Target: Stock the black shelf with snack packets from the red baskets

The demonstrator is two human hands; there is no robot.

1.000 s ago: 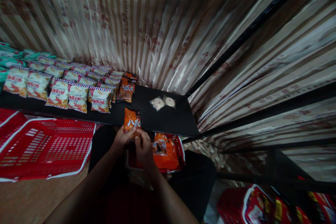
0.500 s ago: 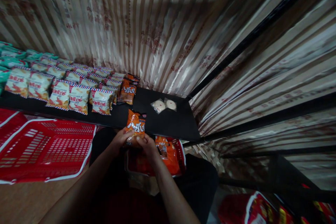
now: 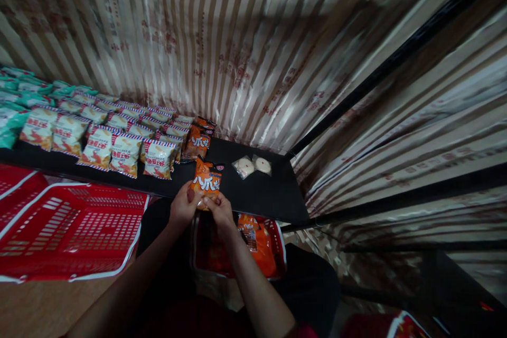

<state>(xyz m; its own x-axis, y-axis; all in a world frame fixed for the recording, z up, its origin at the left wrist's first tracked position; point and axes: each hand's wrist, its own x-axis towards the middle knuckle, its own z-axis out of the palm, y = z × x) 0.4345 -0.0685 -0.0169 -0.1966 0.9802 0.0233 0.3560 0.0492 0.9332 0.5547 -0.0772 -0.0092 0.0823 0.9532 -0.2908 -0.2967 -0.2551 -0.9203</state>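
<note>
An orange snack bag (image 3: 206,178) is held upright between my two hands at the front edge of the black shelf (image 3: 261,195). My left hand (image 3: 184,205) grips its lower left side, and my right hand (image 3: 220,212) pinches its lower right corner. Behind it, more orange bags (image 3: 197,141) stand at the right end of several rows of white snack bags (image 3: 157,159). Two round, pale items in clear wrappers (image 3: 253,166) lie on the shelf to the right. Below my right hand, a red basket (image 3: 282,245) holds orange packages (image 3: 259,243).
A larger red basket (image 3: 79,222) with a white rim is at the lower left. Green bags (image 3: 13,121) fill the shelf's far left. Striped sheeting (image 3: 237,37) hangs behind, crossed by black bars (image 3: 372,82). Another red container (image 3: 372,326) shows at the bottom right.
The held orange bag has moved slightly farther over the shelf, nearer the standing bags, with both hands still on it. The camera view has shifted slightly.
</note>
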